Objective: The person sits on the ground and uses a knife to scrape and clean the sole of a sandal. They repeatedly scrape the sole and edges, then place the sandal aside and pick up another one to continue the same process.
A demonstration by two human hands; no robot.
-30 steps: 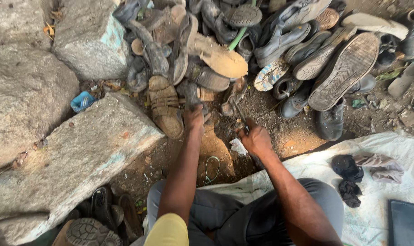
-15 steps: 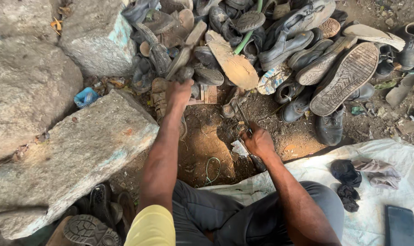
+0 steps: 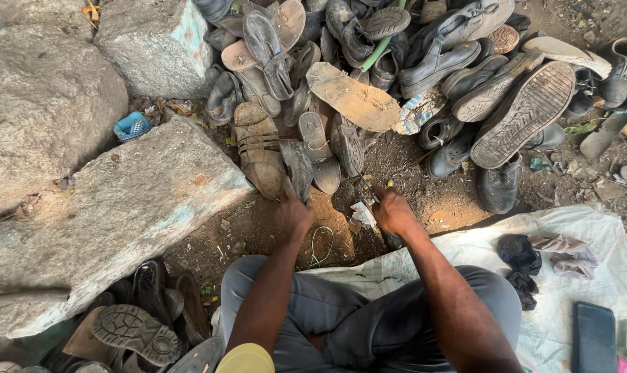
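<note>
Sits on the ground with legs folded, facing a big pile of old shoes [image 3: 424, 62]. Grips with the left hand [image 3: 293, 215] the heel end of a dark worn shoe [image 3: 298, 168], fingers closed around it. Lies at the near edge of the pile, this shoe, just beside a brown sandal [image 3: 258, 148] and touching a grey sole [image 3: 319, 148] on the other side. Seems only to be at the picking-up step: not yet lifted clear of the pile and not yet brought to the lap.

Keeps the right hand [image 3: 393, 211] low over the bare earth, fingers curled together into a closed grip, just beside a small white scrap [image 3: 362, 214]. Cannot tell what is inside this grip; maybe a thin tool, but too small and too dark to say.

Nothing repaired or finished to be seen near the knees. To be seen there only a loop of green wire [image 3: 319, 245] on the soil, and on the white sack [image 3: 458, 242] at the right some dark cloth pieces [image 3: 519, 254] and a flat black object [image 3: 594, 337]. So, as a judgement, most of the work left, with many shoes untouched in the pile.

Hard to make out: the toe of the dark shoe, mixed with its neighbours. Cut off at the lower left edge, a second heap of shoes [image 3: 137, 331] under the large stone [image 3: 113, 221]. Hidden also the palms of both hands, seen only from the back.
</note>
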